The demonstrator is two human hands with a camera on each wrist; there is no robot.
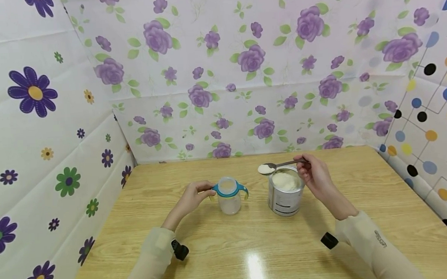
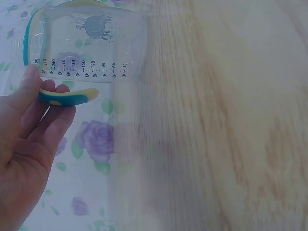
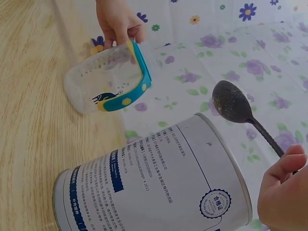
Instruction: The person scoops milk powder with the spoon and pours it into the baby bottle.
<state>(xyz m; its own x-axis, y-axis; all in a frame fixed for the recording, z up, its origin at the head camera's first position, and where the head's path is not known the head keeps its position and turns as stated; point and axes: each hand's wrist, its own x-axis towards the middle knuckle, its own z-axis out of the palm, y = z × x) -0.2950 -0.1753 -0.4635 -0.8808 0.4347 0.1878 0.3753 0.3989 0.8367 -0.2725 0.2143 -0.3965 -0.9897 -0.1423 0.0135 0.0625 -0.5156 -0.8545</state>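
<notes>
A clear baby bottle (image 1: 230, 203) with a blue and yellow two-handled collar stands upright on the table, its top uncovered. My left hand (image 1: 193, 197) pinches the bottle's left handle (image 2: 67, 97) between thumb and fingers. To its right stands a tin (image 1: 286, 203), its top off and white powder (image 1: 286, 181) inside. My right hand (image 1: 316, 174) grips a dark spoon (image 1: 285, 163) by the handle end, above the tin's rim. White powder heaps in the spoon's bowl, which reaches past the tin's left edge. The right wrist view shows the bowl's underside (image 3: 232, 102).
The wooden table (image 1: 214, 245) carries the bottle and the tin, a short gap apart. A flowered cloth (image 1: 220, 72) hangs behind the table's back edge. Patterned cloths (image 1: 37, 136) line the left and right sides too.
</notes>
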